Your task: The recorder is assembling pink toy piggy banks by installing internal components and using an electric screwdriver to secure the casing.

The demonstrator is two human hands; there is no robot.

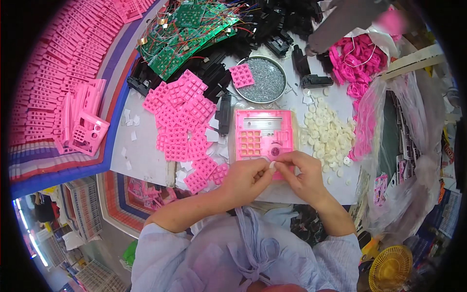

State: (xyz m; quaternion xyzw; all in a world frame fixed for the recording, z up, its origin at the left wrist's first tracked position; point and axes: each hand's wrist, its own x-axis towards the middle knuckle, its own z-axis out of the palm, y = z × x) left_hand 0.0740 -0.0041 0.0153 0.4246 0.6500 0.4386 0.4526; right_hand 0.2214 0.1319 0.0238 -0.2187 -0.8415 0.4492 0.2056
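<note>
Your left hand and right hand meet at the near edge of the pink panel, and between their fingertips you pinch a small white disc; both hands are closed narrow on it, the left from the left side, the right from above and right. The disc sits just over the panel's near right corner, close to the round pink knob there. The panel lies flat on the white table, its grid of square holes to the left and a pale strip across its far end. By my reading you are at the fitting step: the disc is picked and held but not yet seated in the panel. The next move seems to call for a small, careful lowering of the disc into its place, flat and not tilted, with the panel kept from sliding since neither hand presses it down. Just right of the panel is the heap of white discs, within easy reach of your right hand. To the left lies the spread of pink keypads, some touching the panel's left side. Farther off stands a round tin of grey grains with one keypad lying in it, and beyond that green boards and black parts.
</note>
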